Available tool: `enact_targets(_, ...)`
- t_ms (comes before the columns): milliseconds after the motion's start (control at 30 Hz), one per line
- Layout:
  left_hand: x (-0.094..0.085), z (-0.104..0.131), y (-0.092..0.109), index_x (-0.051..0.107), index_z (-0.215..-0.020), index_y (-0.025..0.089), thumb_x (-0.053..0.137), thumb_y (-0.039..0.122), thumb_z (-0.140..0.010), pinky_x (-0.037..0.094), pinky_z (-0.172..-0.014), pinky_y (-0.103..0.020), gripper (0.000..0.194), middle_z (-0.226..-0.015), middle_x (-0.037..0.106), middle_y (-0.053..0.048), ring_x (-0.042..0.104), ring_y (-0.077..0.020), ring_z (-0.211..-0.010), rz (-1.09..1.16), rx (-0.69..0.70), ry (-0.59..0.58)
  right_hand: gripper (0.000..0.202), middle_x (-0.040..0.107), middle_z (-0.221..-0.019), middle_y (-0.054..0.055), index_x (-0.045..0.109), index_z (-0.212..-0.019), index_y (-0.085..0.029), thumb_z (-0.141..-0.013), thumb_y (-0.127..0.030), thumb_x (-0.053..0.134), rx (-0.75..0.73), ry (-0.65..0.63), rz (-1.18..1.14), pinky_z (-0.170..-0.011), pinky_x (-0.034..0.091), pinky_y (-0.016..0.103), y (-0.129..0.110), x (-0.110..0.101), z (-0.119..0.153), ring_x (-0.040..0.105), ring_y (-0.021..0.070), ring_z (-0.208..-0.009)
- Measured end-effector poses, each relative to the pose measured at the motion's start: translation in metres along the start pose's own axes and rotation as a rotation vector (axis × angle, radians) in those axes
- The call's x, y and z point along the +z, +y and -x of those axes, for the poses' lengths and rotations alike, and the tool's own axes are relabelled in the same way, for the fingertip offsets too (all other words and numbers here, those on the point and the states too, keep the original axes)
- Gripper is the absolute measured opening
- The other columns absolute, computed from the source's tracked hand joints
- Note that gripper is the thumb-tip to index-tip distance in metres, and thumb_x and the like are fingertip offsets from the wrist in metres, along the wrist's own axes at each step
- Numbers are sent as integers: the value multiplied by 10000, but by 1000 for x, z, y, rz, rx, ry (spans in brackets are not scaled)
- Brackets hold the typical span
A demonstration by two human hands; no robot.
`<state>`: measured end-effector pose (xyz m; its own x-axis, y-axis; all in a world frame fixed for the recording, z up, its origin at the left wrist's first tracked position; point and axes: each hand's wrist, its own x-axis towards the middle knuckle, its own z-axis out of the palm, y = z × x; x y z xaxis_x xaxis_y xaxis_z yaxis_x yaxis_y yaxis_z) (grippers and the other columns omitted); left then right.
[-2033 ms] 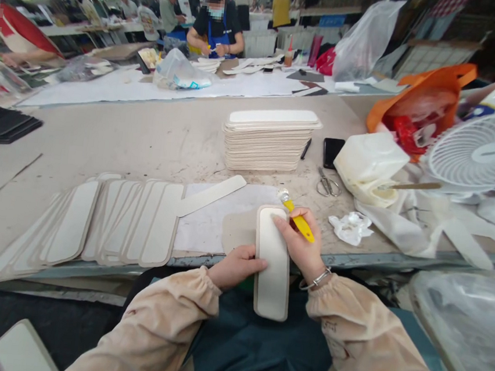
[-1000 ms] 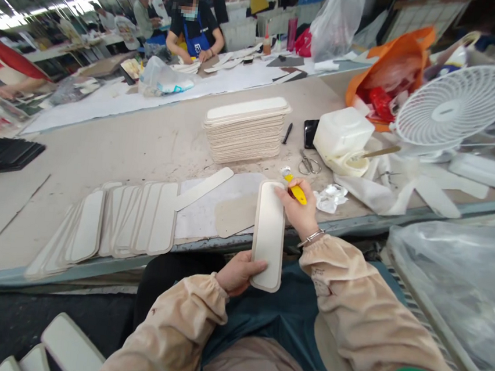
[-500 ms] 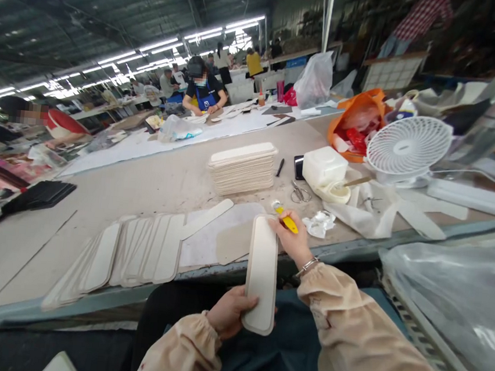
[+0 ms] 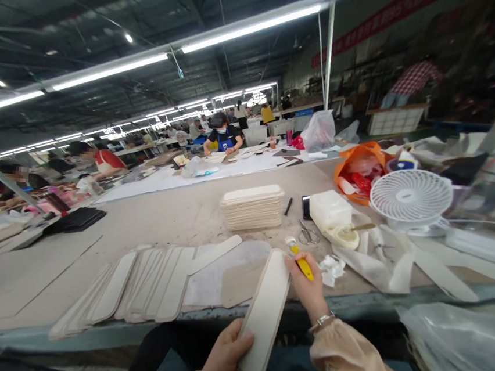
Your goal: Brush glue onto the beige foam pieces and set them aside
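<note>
My left hand (image 4: 226, 355) is closed round the lower end of a long off-white panel (image 4: 265, 312) with rounded corners, thumb on its face. The panel tilts over the table's front edge. My right hand (image 4: 310, 285) grips a yellow-handled brush (image 4: 303, 265) with a whitish tip, its fingers at the panel's upper right corner. Left of the hands, similar panels (image 4: 172, 286) lie fanned out in an overlapping row. Behind the held panel are a pale sheet (image 4: 207, 284) and a beige flat piece (image 4: 238, 281). Farther back stands a neat stack of panels (image 4: 251, 209).
Scissors (image 4: 308, 233), a phone (image 4: 305, 207), a white plastic container (image 4: 330, 208) and crumpled paper (image 4: 332, 269) lie right of the stack. Beyond them are a white fan (image 4: 410, 195) and an orange bag (image 4: 358, 170). A co-worker (image 4: 223, 136) works across the table.
The camera view has tilted up, so the table sits lower in the picture. The held panel has turned, its upper end leaning right. Both hands keep their grips.
</note>
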<state>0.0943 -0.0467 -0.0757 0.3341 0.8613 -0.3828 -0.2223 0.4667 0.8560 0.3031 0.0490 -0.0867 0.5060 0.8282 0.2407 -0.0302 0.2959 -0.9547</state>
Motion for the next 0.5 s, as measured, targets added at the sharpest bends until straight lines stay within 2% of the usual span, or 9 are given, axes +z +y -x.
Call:
enact_targets(133, -10, -1, 36, 657, -980, 142, 712, 464, -716, 410, -602, -228, 419, -793, 651, -46, 552, -143, -681, -158, 117, 116, 298, 442, -641, -59, 479, -769, -216, -747, -441, 673, 25, 26, -11, -501, 373, 217, -9, -5, -2, 420, 103, -543)
enact_targets(267, -19, -6, 83, 681, -947, 132, 668, 462, -746, 388, -607, -230, 387, -767, 642, -34, 526, -144, -698, -437, 152, 144, 312, 474, -634, -56, 488, -773, -217, -742, -467, 673, 92, 50, -42, -498, 420, 226, -13, -10, -2, 466, 107, -521)
enact_targets(400, -16, -28, 151, 697, -884, 132, 678, 447, -719, 375, -574, -217, 356, -716, 631, -13, 515, -125, -644, -656, 208, 153, 331, 570, -730, -26, 497, -859, -224, -741, -476, 677, 91, 128, -48, -568, 481, 260, -3, -16, -10, 553, 137, -589)
enact_targets(500, -2, -57, 215, 692, -888, 123, 709, 437, -678, 395, -554, -210, 378, -724, 651, -25, 539, -120, -621, -658, 268, 108, 316, 604, -805, -4, 490, -875, -226, -762, -465, 664, 44, 125, -13, -609, 494, 277, 2, -21, -15, 575, 146, -625)
